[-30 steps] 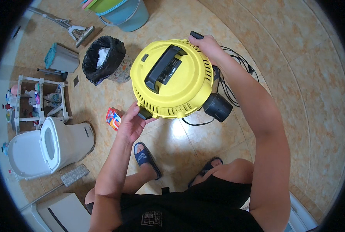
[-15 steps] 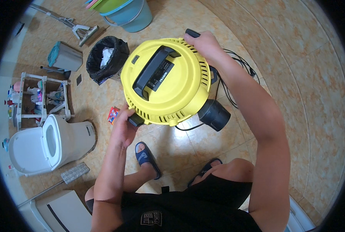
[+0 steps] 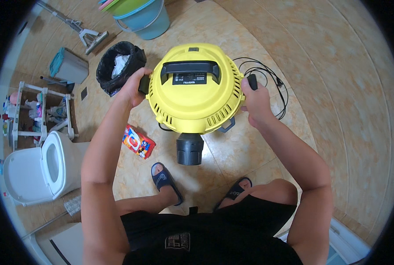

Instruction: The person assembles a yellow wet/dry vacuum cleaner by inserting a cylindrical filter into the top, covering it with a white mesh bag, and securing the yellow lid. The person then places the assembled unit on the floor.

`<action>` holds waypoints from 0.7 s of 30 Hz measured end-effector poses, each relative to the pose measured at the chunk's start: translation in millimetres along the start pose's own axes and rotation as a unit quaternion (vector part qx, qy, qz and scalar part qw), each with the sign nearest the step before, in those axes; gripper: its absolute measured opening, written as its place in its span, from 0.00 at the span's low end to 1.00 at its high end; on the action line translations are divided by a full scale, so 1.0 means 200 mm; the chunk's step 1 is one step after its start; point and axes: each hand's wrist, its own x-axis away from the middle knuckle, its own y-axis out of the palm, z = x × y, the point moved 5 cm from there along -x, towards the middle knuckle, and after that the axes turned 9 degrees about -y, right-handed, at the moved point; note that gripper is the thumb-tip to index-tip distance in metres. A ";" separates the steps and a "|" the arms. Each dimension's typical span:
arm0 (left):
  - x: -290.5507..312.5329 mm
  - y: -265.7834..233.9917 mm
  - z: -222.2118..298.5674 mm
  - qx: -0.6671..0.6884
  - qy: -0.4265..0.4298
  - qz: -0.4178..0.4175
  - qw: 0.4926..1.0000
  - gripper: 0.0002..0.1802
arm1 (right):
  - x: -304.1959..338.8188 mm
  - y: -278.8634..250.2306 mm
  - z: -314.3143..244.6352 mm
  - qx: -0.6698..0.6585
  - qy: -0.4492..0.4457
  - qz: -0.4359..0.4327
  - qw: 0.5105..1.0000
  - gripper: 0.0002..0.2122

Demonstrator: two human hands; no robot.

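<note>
Held level between my hands is a round yellow vacuum cleaner head [image 3: 179, 108], its underside hidden from sight. A black carrying handle [image 3: 190, 66] arches over its top, and a short black hose port [image 3: 190, 151] points toward me. My left hand [image 3: 134, 88] is closed around the black latch at its left side. On the opposite side, my right hand [image 3: 257, 102] grips the other black latch [image 3: 252, 82]. Behind my right hand, a black power cord [image 3: 281, 99] lies in loops on the tiles.
A red packet [image 3: 137, 142] lies on the floor near my left forearm. Left of the vacuum stand a black-lined trash bin [image 3: 135, 55], a grey bin [image 3: 75, 68] and a white shelf rack [image 3: 42, 132]. A white toilet [image 3: 69, 152] is at left, a blue bucket [image 3: 150, 26] at the back.
The vacuum head has turned clockwise, so its hose port swung from the right to face me. My left hand went up and away, my right hand came down toward me. More of the red packet shows.
</note>
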 end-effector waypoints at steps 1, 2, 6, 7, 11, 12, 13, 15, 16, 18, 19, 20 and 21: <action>-0.03 -0.03 -0.03 0.001 -0.008 0.010 1.000 0.13 | 0.01 0.01 0.03 -0.031 0.015 0.004 0.999 0.15; -0.04 -0.03 -0.06 0.002 -0.018 0.021 1.000 0.13 | 0.00 0.02 0.05 -0.042 0.023 0.008 0.999 0.15; 0.04 -0.03 -0.13 0.029 -0.031 -0.002 0.999 0.16 | -0.09 0.10 0.02 -0.046 0.062 0.003 0.997 0.14; 0.05 -0.09 -0.15 0.036 -0.037 -0.008 0.999 0.17 | -0.11 0.16 0.00 -0.101 0.075 -0.019 0.992 0.14; 0.17 -0.01 -0.45 0.126 -0.014 0.040 0.991 0.19 | -0.46 0.26 -0.04 -0.102 0.076 -0.133 0.983 0.16; 0.22 0.04 -0.52 0.146 0.001 0.049 0.988 0.20 | -0.54 0.28 -0.05 -0.053 0.062 -0.161 0.984 0.17; 0.31 0.07 -0.51 0.132 0.026 0.022 0.991 0.22 | -0.54 0.32 -0.12 -0.028 0.035 -0.164 0.985 0.17; 0.36 -0.02 -0.39 0.127 0.019 0.027 0.991 0.22 | -0.52 0.40 -0.21 0.012 0.001 -0.175 0.984 0.18; 0.36 -0.06 -0.31 0.127 0.014 0.027 0.991 0.22 | -0.49 0.37 -0.23 0.012 -0.008 -0.158 0.987 0.18; 0.31 -0.11 -0.08 0.063 0.034 -0.001 0.997 0.21 | -0.40 0.28 -0.28 0.009 -0.036 -0.129 0.991 0.18; 0.30 0.00 0.01 0.081 0.042 0.002 0.996 0.15 | -0.38 0.23 -0.25 0.018 -0.031 -0.109 0.993 0.18; 0.25 -0.02 0.07 0.063 0.065 0.012 0.996 0.16 | -0.36 0.20 -0.21 0.022 -0.028 -0.089 0.995 0.18; 0.19 -0.04 0.08 0.058 0.033 0.017 0.998 0.16 | -0.32 0.18 -0.18 0.027 -0.022 -0.069 0.997 0.18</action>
